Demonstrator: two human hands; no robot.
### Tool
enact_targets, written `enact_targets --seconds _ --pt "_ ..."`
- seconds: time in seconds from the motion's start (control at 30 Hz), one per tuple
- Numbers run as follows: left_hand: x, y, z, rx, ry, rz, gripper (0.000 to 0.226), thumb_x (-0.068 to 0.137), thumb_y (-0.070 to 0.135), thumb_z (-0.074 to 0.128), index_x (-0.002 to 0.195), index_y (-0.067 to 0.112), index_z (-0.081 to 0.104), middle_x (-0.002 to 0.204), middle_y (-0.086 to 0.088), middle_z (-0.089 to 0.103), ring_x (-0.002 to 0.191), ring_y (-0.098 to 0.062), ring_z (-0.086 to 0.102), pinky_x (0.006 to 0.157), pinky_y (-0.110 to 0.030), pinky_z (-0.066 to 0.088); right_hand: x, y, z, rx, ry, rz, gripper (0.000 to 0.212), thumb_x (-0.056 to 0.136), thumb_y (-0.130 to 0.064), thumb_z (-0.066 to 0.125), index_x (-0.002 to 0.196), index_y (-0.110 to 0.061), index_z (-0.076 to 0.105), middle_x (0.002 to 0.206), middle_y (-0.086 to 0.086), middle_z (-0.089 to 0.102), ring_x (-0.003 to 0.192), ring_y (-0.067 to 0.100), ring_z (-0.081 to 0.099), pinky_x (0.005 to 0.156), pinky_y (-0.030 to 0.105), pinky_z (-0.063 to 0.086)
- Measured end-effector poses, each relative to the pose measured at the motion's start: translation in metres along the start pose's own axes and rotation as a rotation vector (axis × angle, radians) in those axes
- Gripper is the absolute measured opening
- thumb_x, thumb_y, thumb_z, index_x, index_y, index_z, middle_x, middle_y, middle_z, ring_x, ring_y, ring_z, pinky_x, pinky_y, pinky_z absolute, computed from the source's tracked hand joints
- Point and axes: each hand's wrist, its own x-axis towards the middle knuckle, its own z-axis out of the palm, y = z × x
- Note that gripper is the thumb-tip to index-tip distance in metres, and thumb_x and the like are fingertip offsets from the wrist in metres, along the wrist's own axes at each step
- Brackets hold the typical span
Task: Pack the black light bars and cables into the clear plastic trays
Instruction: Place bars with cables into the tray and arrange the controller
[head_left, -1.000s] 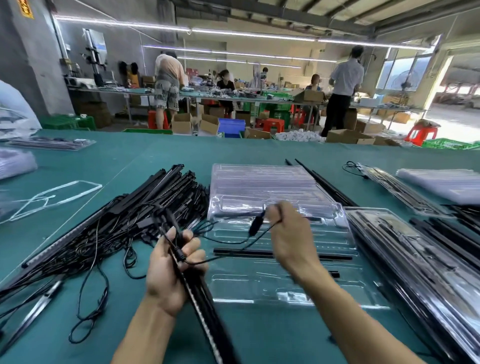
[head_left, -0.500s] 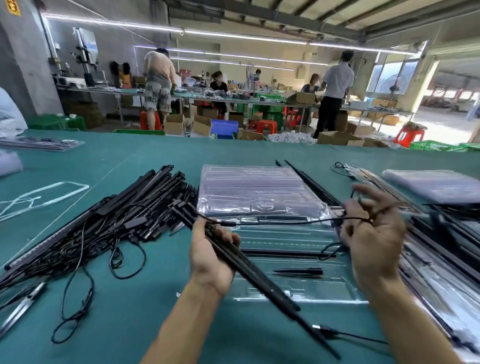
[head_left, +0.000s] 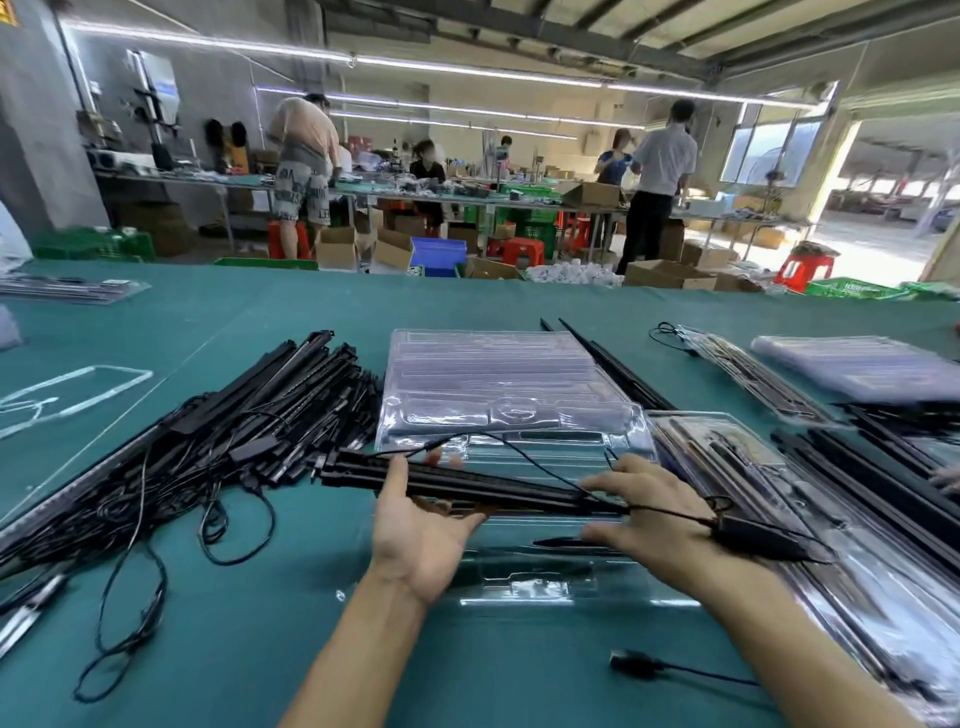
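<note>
Black and slim, the long light bar (head_left: 467, 483) lies level across both your hands, above the clear moulded plastic tray (head_left: 519, 587) that sits directly beneath them on the teal table top (head_left: 260, 649). Your left hand (head_left: 421, 540) is palm up under the bar's left half, thumb over the near edge and fingertips showing past the far edge, so it grips the bar. Your right hand (head_left: 649, 514) is palm down, fingers straight and spread, resting on the bar's right end and clasping nothing. A thin black cable (head_left: 519, 452) arcs just beyond your hands. Another stretch crosses the back of your right hand to a small black oblong box (head_left: 753, 538) beside that wrist.

Beyond your hands stands a stack of empty clear plastic trays (head_left: 493, 384). Left of your left hand sprawls a heap of black light bars and tangled cables (head_left: 234, 426). Right of your right hand lie filled clear trays (head_left: 753, 467). A loose black plug on a cable (head_left: 636, 665) rests by your right forearm.
</note>
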Motion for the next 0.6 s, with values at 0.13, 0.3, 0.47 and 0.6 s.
enact_targets --seconds 0.13,0.3,0.47,0.6 --pt "0.002 -0.006 -0.008 -0.055 -0.005 -0.026 0.044 0.103 0.043 0.042 0.096 0.007 0.065 0.074 -0.007 0.069 0.070 -0.021 0.072 0.080 -0.064 0.052 0.002 0.009 0.015 0.011 0.117 -0.065 0.019 0.087 -0.025 0.071 0.105 -0.031 0.074 0.094 -0.007 0.062 0.094 0.020 0.061 0.067 0.029 0.044" --pt "0.008 -0.003 -0.017 0.095 0.092 -0.042 0.022 0.099 0.017 0.054 0.117 0.012 0.066 0.096 -0.014 0.068 0.090 -0.026 0.065 0.088 -0.047 0.056 0.004 0.024 0.025 -0.094 0.124 -0.022 0.017 0.091 -0.028 0.065 0.103 -0.038 0.072 0.095 -0.011 0.067 0.098 0.017 0.062 0.067 0.028 0.043" --pt "0.009 0.017 -0.029 0.475 0.303 0.305 0.055 0.080 -0.011 0.070 0.127 0.012 0.054 0.103 -0.011 0.069 0.081 -0.019 0.066 0.069 -0.029 0.054 0.001 0.041 0.031 -0.141 0.132 0.064 0.016 0.091 -0.030 0.062 0.102 -0.039 0.071 0.097 -0.011 0.069 0.093 0.019 0.065 0.065 0.028 0.047" --pt "0.006 0.035 -0.047 1.143 0.250 0.482 0.044 0.072 0.007 0.085 0.103 0.032 0.065 0.101 0.006 0.072 0.099 -0.012 0.065 0.085 -0.028 0.049 -0.001 0.041 0.033 -0.172 0.135 0.086 0.016 0.091 -0.033 0.063 0.103 -0.041 0.070 0.098 -0.012 0.068 0.094 0.018 0.065 0.060 0.026 0.038"
